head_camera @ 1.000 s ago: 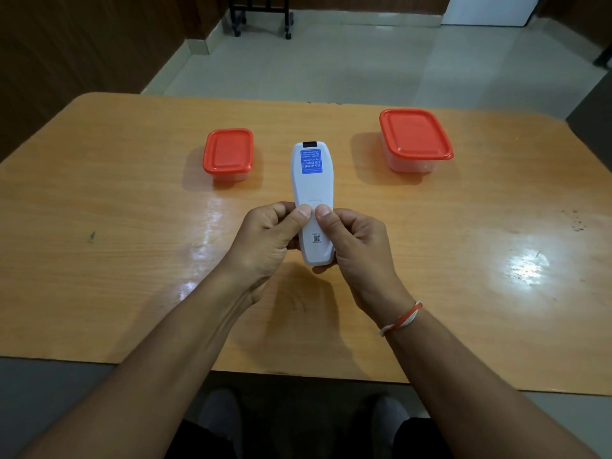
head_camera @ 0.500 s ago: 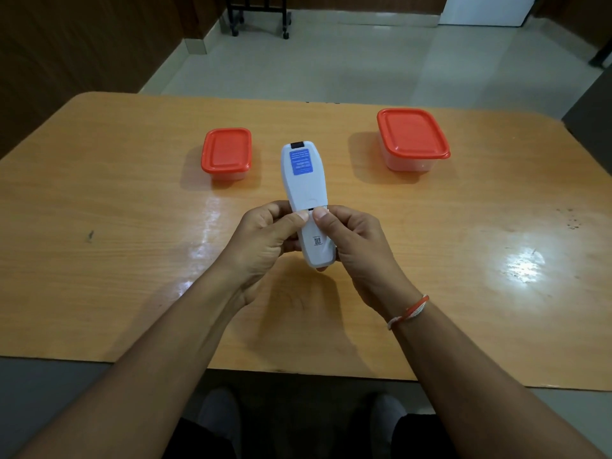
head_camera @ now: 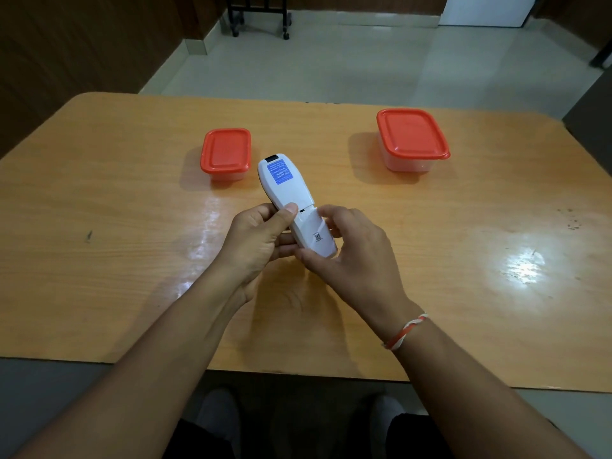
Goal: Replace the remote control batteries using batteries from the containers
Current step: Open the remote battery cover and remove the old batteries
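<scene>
The white remote [head_camera: 295, 207] has swung since half a second ago: its far end now leans toward the left, close to the small box [head_camera: 226, 154], where before it pointed nearly straight ahead. A seam now shows across its back just beyond the left thumb, and the near section looks slid a little toward the person; whether it is fully free is hard to tell. The left hand [head_camera: 256, 241] grips the remote from the left side, thumb pressed on the back at the seam. The right hand [head_camera: 351, 253] has shifted from a thumb-on-top pinch to curled fingers wrapped round the near section, thumb under its end.

The remote is smooth, glossy plastic, long with rounded ends, back side up above the table [head_camera: 463, 260], bearing a blue square sticker and a small printed code. Both boxes are clear plastic with rounded red lids; the large box [head_camera: 412, 138] stands far right. The table is pale, shiny wood grain with rounded corners. A red-and-white twisted band [head_camera: 405, 331] circles the right wrist.
</scene>
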